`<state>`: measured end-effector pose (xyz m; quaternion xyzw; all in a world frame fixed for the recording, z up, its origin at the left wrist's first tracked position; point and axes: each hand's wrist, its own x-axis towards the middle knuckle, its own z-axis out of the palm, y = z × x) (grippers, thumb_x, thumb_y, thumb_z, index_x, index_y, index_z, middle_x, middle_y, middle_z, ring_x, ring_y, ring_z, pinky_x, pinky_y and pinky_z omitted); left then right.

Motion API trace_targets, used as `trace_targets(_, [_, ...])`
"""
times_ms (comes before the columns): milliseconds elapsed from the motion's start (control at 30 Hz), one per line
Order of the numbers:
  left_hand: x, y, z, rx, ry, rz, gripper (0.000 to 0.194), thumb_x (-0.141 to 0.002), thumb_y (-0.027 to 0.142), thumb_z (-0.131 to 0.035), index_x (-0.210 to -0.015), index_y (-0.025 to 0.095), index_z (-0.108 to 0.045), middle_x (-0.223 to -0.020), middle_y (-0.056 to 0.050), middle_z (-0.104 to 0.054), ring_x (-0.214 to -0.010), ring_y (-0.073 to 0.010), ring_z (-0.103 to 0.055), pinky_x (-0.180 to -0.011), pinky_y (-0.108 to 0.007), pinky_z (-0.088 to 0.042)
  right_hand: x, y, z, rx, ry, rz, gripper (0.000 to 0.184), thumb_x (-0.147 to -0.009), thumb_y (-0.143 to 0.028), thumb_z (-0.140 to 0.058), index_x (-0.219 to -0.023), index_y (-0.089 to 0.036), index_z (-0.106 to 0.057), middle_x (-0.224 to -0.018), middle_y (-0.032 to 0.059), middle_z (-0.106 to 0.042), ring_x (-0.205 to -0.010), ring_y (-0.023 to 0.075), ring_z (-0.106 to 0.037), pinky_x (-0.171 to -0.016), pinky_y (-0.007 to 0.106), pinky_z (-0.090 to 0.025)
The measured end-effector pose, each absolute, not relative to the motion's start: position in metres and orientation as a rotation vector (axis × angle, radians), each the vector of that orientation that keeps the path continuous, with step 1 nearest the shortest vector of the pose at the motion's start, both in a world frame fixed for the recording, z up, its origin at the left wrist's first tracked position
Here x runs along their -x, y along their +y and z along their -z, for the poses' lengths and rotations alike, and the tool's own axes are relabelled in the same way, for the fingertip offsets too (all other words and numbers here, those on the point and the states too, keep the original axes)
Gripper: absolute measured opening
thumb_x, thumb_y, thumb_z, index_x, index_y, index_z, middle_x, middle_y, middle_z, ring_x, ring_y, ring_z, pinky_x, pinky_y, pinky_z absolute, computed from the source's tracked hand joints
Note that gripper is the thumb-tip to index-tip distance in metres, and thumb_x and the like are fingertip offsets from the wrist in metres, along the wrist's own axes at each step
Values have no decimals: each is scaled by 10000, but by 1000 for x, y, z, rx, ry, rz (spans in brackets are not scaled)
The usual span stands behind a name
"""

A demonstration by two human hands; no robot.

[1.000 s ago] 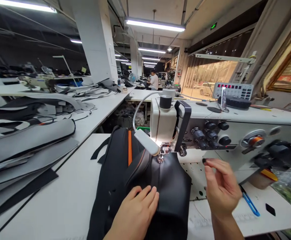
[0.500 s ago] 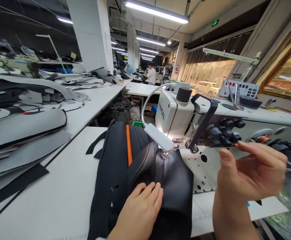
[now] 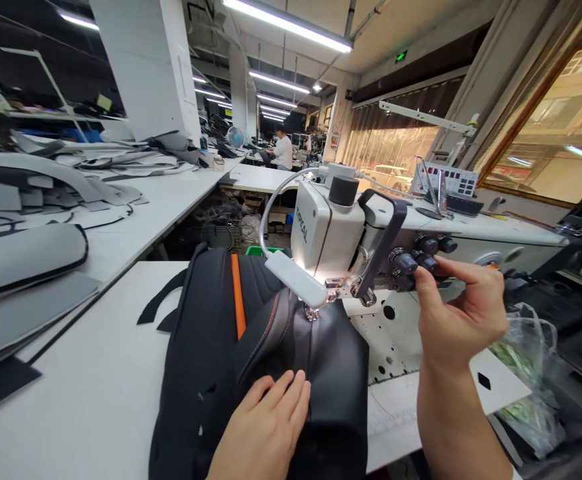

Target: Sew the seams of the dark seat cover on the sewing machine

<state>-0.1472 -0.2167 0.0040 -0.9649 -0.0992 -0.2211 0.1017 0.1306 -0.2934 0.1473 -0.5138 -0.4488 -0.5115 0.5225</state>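
Note:
A black leather-like seat cover [image 3: 338, 380] with an orange stripe and orange stitching lies under the presser foot [image 3: 312, 313] of a white sewing machine [image 3: 328, 213]. My left hand [image 3: 265, 423] rests flat on it, fingers stretched out, just in front of the foot. At the machine's front, my right hand [image 3: 465, 303] has thumb and forefinger closed round one dark thread tension knob [image 3: 427, 262] in a cluster of several. The fingertips partly cover that knob. A small lamp [image 3: 297, 279] on a bent neck lights the seam.
Grey and black cut pieces [image 3: 31, 260] are piled on the long white table [image 3: 135, 233] at left. A control panel [image 3: 448, 181] stands behind the machine. At lower right hangs a clear plastic bag [image 3: 528, 393]. Far back, a person in white [image 3: 283, 152] is at another table.
My right hand has moved left and in to the tension knobs, and its thumb and forefinger have closed on one. The view has turned right. My left hand stays on the cover.

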Motion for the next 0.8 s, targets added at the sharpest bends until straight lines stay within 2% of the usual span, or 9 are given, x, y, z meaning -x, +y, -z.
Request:
trace_targets(167, [148, -215, -5, 2798, -286, 746, 370, -1062, 170, -422, -1272, 231, -721, -1341, 7, -725, -1198, -166, -643, -970, -334, -417, -134, -295, -147, 1207, -1140, 1301, 261, -820, -163, -846, -1058, -216, -753, -927, 43, -755, -858, 221, -687, -833, 416, -533])
trace_targets(400, [149, -213, -6, 2827, -254, 661, 369, -1067, 183, -439, -1326, 234, -696, -1365, -5, -710, -1218, -168, -632, -974, -324, -415, -137, -302, -151, 1215, -1256, 1347, 342, -799, -87, -843, -1105, -206, -749, -954, 49, -770, -890, 218, -706, -872, 406, -534])
trace_targets(600, [146, -216, -6, 2798, -284, 700, 368, -1063, 177, -420, -1286, 220, -709, -1347, 12, -723, -1196, -169, -641, -969, -345, -409, -143, -304, -154, 1203, -1307, 1377, 413, -792, -81, -845, -1162, -240, -756, -954, 28, -773, -884, 221, -719, -868, 402, -556])
trace_targets(800, [147, -224, -12, 2837, -365, 690, 354, -1059, 146, -421, -1275, 214, -693, -1358, 21, -715, -1219, -161, -632, -955, -345, -412, -139, -311, -153, 1242, -1304, 1368, 474, -795, -104, -853, -1240, -239, -764, -992, 59, -774, -902, 242, -709, -903, 429, -532])
